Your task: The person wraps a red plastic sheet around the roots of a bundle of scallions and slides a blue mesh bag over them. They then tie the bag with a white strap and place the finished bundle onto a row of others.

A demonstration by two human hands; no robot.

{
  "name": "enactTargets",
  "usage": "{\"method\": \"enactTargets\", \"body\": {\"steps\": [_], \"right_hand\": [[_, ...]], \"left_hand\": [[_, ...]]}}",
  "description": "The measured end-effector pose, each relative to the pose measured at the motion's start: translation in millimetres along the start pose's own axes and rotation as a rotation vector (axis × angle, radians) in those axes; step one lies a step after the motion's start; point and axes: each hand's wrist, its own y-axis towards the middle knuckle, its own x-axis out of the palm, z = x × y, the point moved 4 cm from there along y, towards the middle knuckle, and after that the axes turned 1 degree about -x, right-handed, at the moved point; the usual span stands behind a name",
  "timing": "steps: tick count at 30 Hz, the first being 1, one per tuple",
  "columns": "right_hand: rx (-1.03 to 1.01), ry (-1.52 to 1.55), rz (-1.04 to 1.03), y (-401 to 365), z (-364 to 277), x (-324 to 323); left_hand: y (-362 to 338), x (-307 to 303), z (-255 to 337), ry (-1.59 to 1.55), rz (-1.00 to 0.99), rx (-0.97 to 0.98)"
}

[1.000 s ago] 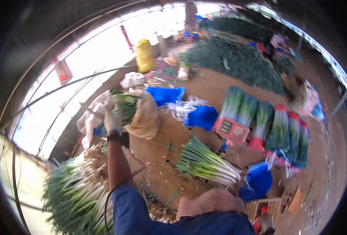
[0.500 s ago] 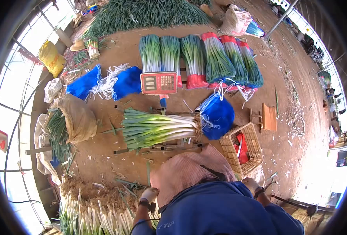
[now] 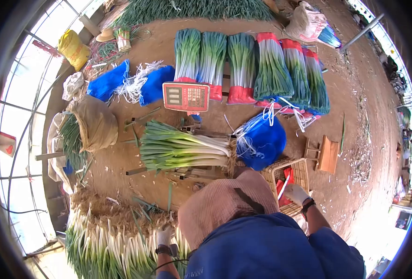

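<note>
My right hand [image 3: 297,194], in a pale glove, reaches over the wicker basket [image 3: 304,173] with its fingers stretched toward the red packaging [image 3: 285,201] and white strip inside. My left hand [image 3: 164,235], also gloved, is low beside the root ends of a big heap of green onions [image 3: 117,237]; its fingers blend into the roots. A loose bundle of green onions [image 3: 183,146] lies across a metal rack in front of me, leaves to the left and roots to the right. A pink hat [image 3: 224,204] hides part of the space between my hands.
Behind the rack stands a red scale display [image 3: 186,96]. Several wrapped onion bundles [image 3: 273,69] lie in a row beyond it. Blue bags [image 3: 261,142] with white ties sit right of the rack, near a small wooden stool [image 3: 327,155]. A tan sack [image 3: 93,123] stands at left.
My right hand has moved forward from beside my body to the basket. My left hand has shifted slightly down and left over the onion heap. The camera view has tilted a little.
</note>
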Motion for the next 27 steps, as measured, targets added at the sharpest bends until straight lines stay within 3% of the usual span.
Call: {"method": "enactTargets", "body": {"steps": [1,4,5,9,13,14,16,18,20,22,24,26,27], "right_hand": [[-0.225,-0.082,0.019,22,2,-13],[-0.151,-0.026,0.067,60,15,-51],[-0.106,-0.198,0.051,67,-4,-67],[-0.091,-0.219,-0.001,101,-66,-89],[-0.256,-0.287,0.007,148,-111,-51],[-0.294,-0.327,-0.042,161,-120,-34],[-0.364,-0.281,-0.073,190,-131,5],[-0.260,-0.206,-0.146,207,-151,36],[-0.285,-0.134,-0.160,220,-157,75],[-0.347,-0.092,-0.140,242,-150,116],[-0.423,-0.075,-0.108,260,-127,171],[-0.162,-0.143,-0.082,250,-166,167],[-0.032,-0.178,-0.065,247,-180,165]], "left_hand": [[-7,7,-9,-0.013,-0.002,-0.030],[-47,54,-6,0.031,0.007,-0.031],[-61,71,0,0.013,-0.002,-0.041],[-91,132,34,0.086,-0.087,-0.027],[-57,189,56,0.237,-0.212,-0.034],[-34,203,55,0.236,-0.258,0.018],[13,238,72,0.540,-0.312,0.198],[45,279,99,0.520,-0.316,0.291],[79,315,114,0.466,-0.294,0.260],[103,347,130,0.627,-0.264,0.397],[107,384,164,1.213,-0.053,0.883],[121,412,185,1.305,0.005,1.252],[127,422,196,1.324,-0.022,1.287]]}}
